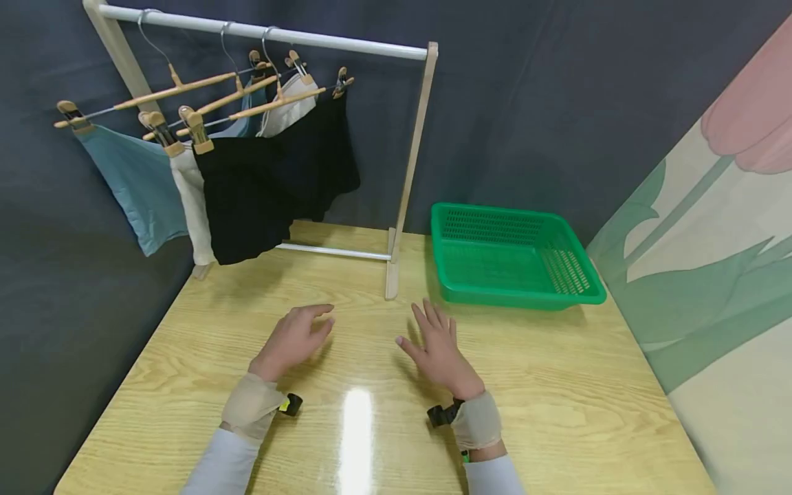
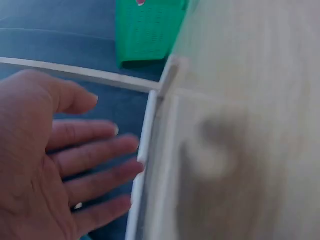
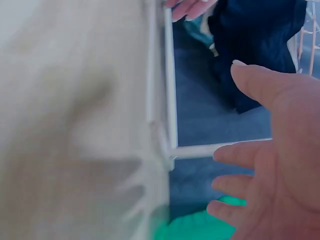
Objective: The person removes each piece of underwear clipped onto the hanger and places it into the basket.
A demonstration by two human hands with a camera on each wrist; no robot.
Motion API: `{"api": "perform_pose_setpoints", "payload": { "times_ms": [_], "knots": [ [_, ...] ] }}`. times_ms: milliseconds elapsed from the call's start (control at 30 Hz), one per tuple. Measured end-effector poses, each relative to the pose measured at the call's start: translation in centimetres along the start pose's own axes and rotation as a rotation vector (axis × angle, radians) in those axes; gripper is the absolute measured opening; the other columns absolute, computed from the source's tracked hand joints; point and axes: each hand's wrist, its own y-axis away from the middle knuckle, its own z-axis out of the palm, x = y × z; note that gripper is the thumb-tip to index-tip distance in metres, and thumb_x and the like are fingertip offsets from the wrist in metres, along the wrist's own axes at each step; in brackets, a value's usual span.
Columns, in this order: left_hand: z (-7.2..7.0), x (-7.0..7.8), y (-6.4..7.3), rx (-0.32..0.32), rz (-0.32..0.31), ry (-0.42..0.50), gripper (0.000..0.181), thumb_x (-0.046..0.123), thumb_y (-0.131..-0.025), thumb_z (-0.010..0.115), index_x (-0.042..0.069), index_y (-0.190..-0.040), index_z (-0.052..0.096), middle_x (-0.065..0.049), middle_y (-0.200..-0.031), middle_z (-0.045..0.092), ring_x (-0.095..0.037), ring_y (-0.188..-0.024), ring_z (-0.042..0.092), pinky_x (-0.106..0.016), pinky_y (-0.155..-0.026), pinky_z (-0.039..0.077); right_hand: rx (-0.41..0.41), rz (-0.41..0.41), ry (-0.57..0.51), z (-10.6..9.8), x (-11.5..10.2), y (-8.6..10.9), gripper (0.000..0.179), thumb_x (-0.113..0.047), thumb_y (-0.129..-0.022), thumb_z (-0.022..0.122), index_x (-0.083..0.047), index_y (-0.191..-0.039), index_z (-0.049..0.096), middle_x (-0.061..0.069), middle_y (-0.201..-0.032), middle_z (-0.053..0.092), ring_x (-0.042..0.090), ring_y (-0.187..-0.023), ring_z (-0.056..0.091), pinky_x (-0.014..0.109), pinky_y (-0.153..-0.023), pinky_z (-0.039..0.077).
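My left hand (image 1: pixel 293 341) hovers over the wooden table in front of the rack, its fingers relaxed and holding nothing. To its right, my right hand (image 1: pixel 438 348) is spread with fingers apart, likewise holding nothing, near the basket's front left corner. Above and beyond the left hand hang black shorts (image 1: pixel 272 179), a white garment (image 1: pixel 193 206) and a blue garment (image 1: pixel 139 182), each clipped to a wooden hanger (image 1: pixel 278 103). The black shorts partly cover the other two. In the right wrist view the dark shorts (image 3: pixel 255 45) appear behind my thumb.
A rack with a white top rail (image 1: pixel 266 31) and wooden posts stands at the table's back left. Right of it sits a green plastic basket (image 1: pixel 520 300) with nothing in it. A dark curtain (image 1: pixel 526 103) hangs behind, and a flower-patterned panel (image 1: pixel 711 275) borders the right side.
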Motion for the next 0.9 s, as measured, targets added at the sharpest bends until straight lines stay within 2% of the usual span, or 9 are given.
{"api": "perform_pose_setpoints", "payload": {
  "times_ms": [100,167,233,333,467,600,700,800,900],
  "knots": [
    [-1.8,0.4,-0.3,-0.028,0.025,0.055,0.040,0.021,-0.105,0.056,0.001,-0.140,0.059,-0.016,-0.141,0.061,-0.036,-0.129,0.058,-0.056,-0.104,0.047,-0.030,-0.025,-0.057,-1.1,-0.7,-1.4,0.073,-0.040,-0.104,0.056,-0.003,-0.160,0.027,0.022,-0.168,0.014,0.046,-0.154,0.013,0.069,-0.119,0.011],
    [-3.2,0.8,-0.7,0.020,0.056,0.054,0.038,0.019,-0.105,0.056,0.002,-0.138,0.061,-0.016,-0.137,0.064,-0.034,-0.124,0.061,-0.055,-0.102,0.048,-0.032,-0.035,-0.089,-2.0,-1.2,-2.3,0.073,-0.038,-0.105,0.057,-0.005,-0.161,0.024,0.018,-0.168,0.015,0.040,-0.155,0.015,0.062,-0.121,0.018],
    [-5.0,1.4,-1.1,0.108,0.090,0.039,0.035,0.015,-0.104,0.057,0.001,-0.134,0.064,-0.017,-0.130,0.067,-0.033,-0.117,0.064,-0.054,-0.097,0.051,-0.008,-0.050,-0.103,-3.1,-1.8,-3.3,0.073,-0.035,-0.104,0.058,-0.005,-0.161,0.023,0.017,-0.168,0.018,0.037,-0.154,0.022,0.057,-0.120,0.026],
    [-7.8,2.1,-1.7,0.291,0.130,-0.009,0.029,0.011,-0.101,0.058,-0.001,-0.126,0.069,-0.018,-0.117,0.072,-0.031,-0.100,0.068,-0.050,-0.083,0.054,0.057,-0.086,-0.081,-4.5,-2.7,-5.0,0.073,-0.029,-0.104,0.060,-0.003,-0.161,0.022,0.019,-0.166,0.025,0.038,-0.147,0.037,0.055,-0.116,0.035],
    [-11.0,3.4,-2.1,0.570,0.148,-0.017,0.023,0.008,-0.098,0.062,-0.003,-0.116,0.073,-0.019,-0.106,0.073,-0.030,-0.091,0.067,-0.040,-0.080,0.052,0.107,-0.117,-0.058,-6.1,-3.7,-7.2,0.072,-0.027,-0.104,0.060,-0.003,-0.161,0.023,0.019,-0.163,0.030,0.038,-0.138,0.047,0.054,-0.111,0.041],
    [-13.8,5.3,-2.6,0.915,0.153,0.039,0.020,0.007,-0.094,0.066,-0.003,-0.109,0.074,-0.020,-0.104,0.070,-0.032,-0.096,0.064,-0.029,-0.088,0.045,0.172,-0.152,-0.076,-7.2,-4.3,-9.7,0.067,-0.024,-0.104,0.058,-0.001,-0.159,0.026,0.020,-0.160,0.033,0.037,-0.136,0.047,0.052,-0.110,0.041],
    [-15.8,6.5,-3.3,1.109,0.162,0.072,0.024,0.014,-0.093,0.069,-0.001,-0.113,0.072,-0.018,-0.113,0.066,-0.024,-0.107,0.059,-0.027,-0.094,0.042,0.279,-0.177,-0.092,-8.2,-4.8,-11.6,0.062,-0.016,-0.103,0.058,0.002,-0.156,0.031,0.022,-0.155,0.038,0.038,-0.131,0.049,0.051,-0.107,0.043],
    [-17.6,7.2,-4.0,1.174,0.169,0.063,0.032,0.022,-0.094,0.069,0.005,-0.122,0.069,-0.009,-0.126,0.058,-0.010,-0.119,0.050,-0.029,-0.101,0.039,0.373,-0.175,-0.101,-8.9,-5.1,-13.4,0.064,-0.011,-0.102,0.058,0.004,-0.156,0.029,0.025,-0.152,0.039,0.039,-0.128,0.050,0.051,-0.105,0.044],
    [-18.9,7.4,-4.7,1.161,0.164,0.041,0.042,0.027,-0.096,0.068,0.010,-0.134,0.060,-0.003,-0.137,0.047,-0.005,-0.129,0.041,-0.029,-0.106,0.035,0.397,-0.151,-0.103,-9.2,-5.3,-14.9,0.068,-0.012,-0.103,0.057,0.003,-0.159,0.020,0.026,-0.154,0.034,0.037,-0.133,0.046,0.048,-0.108,0.042]
  ]
}}
